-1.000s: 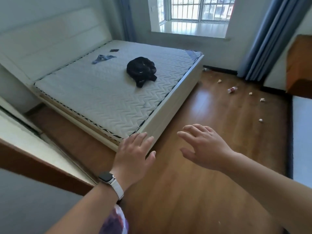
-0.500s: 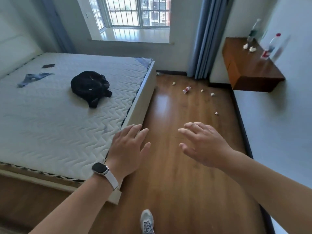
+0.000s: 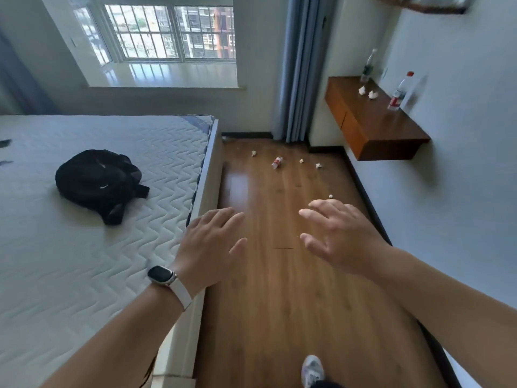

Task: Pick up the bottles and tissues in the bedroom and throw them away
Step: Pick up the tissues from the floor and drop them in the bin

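A small plastic bottle (image 3: 277, 163) with a red label lies on the wooden floor far ahead. Several crumpled white tissues lie around it: one tissue (image 3: 253, 153) to its left, another tissue (image 3: 318, 165) to its right, a nearer tissue (image 3: 331, 196) just beyond my right fingertips. On the wall shelf (image 3: 375, 135) stand a red-capped bottle (image 3: 400, 92) and a darker bottle (image 3: 368, 65), with two tissue balls (image 3: 367, 92) between them. My left hand (image 3: 212, 242), with a watch on its wrist, and my right hand (image 3: 340, 233) are held out in the air, fingers spread, holding nothing.
A bed with a white quilted mattress (image 3: 84, 247) fills the left side, a black backpack (image 3: 96, 182) lying on it. The floor strip runs between the bed frame and the right wall. A blue curtain (image 3: 299, 65) hangs beside the window. My shoe (image 3: 312, 371) shows at the bottom.
The view has swung right and moved forward along the bed. The shelf with its bottles and the floor litter have come nearer. Both hands stay spread and empty.
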A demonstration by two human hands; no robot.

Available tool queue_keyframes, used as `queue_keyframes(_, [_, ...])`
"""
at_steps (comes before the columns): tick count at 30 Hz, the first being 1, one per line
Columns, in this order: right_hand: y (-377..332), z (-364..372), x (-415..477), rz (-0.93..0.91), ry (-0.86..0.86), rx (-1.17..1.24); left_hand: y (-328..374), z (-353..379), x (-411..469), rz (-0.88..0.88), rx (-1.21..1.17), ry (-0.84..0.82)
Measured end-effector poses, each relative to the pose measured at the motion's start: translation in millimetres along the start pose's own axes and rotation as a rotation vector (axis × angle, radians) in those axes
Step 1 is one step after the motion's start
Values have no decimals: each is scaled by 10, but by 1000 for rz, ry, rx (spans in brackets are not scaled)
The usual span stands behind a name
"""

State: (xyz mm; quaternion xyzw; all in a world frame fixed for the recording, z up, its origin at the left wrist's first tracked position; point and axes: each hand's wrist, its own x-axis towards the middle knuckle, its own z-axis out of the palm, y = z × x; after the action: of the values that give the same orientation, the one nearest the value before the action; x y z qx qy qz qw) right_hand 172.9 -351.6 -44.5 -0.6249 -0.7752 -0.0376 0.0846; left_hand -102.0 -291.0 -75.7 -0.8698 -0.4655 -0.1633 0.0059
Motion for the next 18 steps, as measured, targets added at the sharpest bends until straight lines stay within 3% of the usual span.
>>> queue_keyframes(9, [530,341,828,51,-72,59,-263,357,874,41,32,-52])
queue_keyframes(18, [1710,608,2140,72,-50,147,-341,642,2619,80,106,-122])
